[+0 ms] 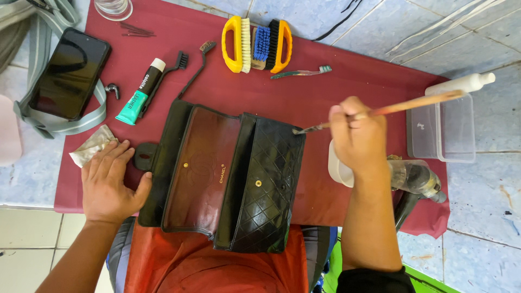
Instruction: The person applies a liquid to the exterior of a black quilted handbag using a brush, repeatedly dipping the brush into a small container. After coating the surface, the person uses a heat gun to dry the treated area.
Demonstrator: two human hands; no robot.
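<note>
A black quilted handbag (268,184) lies open on a dark red mat (304,97), its flap turned out to show a brown lining (203,173). My right hand (358,141) grips a thin wooden-handled paintbrush (412,103), and the bristle tip touches the bag's upper right edge. My left hand (108,182) lies flat on the mat with fingers spread, its thumb against the bag's left edge, beside a crumpled cloth (92,146).
A green and black tube (140,92), two small black detail brushes (192,68), yellow and orange scrub brushes (258,43), a toothbrush (304,71), a phone (69,73), a clear box (442,130), a white bottle (461,84) and a white cup (337,168) surround the bag.
</note>
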